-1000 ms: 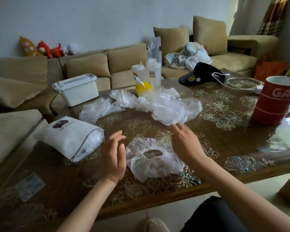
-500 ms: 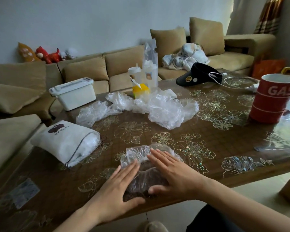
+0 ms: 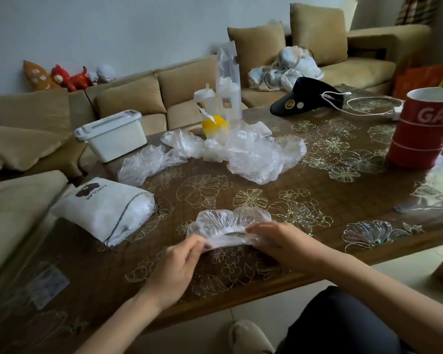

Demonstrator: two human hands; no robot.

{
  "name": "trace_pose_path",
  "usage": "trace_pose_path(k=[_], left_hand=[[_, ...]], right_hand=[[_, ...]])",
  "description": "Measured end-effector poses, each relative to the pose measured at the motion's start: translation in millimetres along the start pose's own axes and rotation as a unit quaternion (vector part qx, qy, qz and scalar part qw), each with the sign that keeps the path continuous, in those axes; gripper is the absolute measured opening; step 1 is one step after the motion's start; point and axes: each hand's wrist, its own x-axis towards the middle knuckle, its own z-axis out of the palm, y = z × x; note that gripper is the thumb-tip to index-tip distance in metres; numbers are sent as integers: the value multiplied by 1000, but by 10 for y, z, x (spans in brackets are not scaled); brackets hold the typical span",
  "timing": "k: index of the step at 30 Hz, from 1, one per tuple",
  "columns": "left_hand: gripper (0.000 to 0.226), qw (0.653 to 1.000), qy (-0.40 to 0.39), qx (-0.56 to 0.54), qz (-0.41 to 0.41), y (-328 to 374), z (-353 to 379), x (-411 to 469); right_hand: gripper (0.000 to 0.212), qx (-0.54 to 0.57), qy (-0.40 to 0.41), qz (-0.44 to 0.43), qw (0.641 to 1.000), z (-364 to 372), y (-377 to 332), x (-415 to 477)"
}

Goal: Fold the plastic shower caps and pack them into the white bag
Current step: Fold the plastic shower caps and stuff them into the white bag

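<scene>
Left hand (image 3: 175,265), right hand (image 3: 281,241) pinch crinkly, perhaps folded shower cap (image 3: 230,218).

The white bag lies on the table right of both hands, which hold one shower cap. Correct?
No. In the head view the white bag lies on the table left of the hands, not right. The left hand and right hand do hold one shower cap.
</scene>
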Motion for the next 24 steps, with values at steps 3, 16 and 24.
trace_pose_path(k=[3,16,24], left_hand=[[43,1000,0,16,-20,35,-47,26],[32,948,191,48,-249,-141,216,458],[41,935,142,162,-282,15,249,554]], right_hand=[[16,48,59,51,996,-39,36,42],[35,-97,187,241,948,118,-12,452],[38,-166,242,218,931,202,24,445]])
